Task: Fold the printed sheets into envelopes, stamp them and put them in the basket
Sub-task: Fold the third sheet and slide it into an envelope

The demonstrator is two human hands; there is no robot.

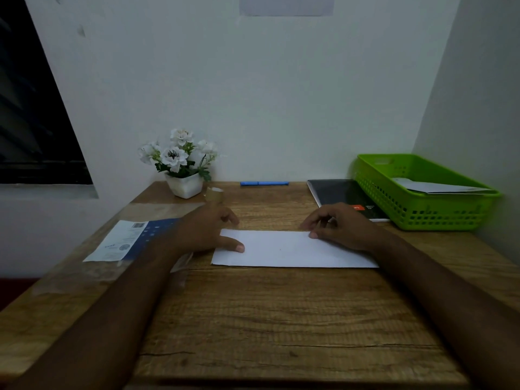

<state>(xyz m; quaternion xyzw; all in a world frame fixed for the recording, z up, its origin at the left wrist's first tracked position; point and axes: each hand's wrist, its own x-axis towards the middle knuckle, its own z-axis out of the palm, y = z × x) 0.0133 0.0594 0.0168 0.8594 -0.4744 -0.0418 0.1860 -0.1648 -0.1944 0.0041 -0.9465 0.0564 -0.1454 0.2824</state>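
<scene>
A folded white sheet lies flat across the middle of the wooden table. My left hand rests at its left end, thumb pressing on the paper and fingers loosely spread past the far edge. My right hand is at the right end, thumb on top of the sheet and fingers curled at the far corner, pinching it. The green basket stands at the back right with folded white paper inside. A printed blue and white sheet lies under clear plastic at the left.
A black notebook lies beside the basket. A blue pen sits by the wall. A white pot of flowers stands at the back left, with a tape roll next to it. Walls close in behind and to the right.
</scene>
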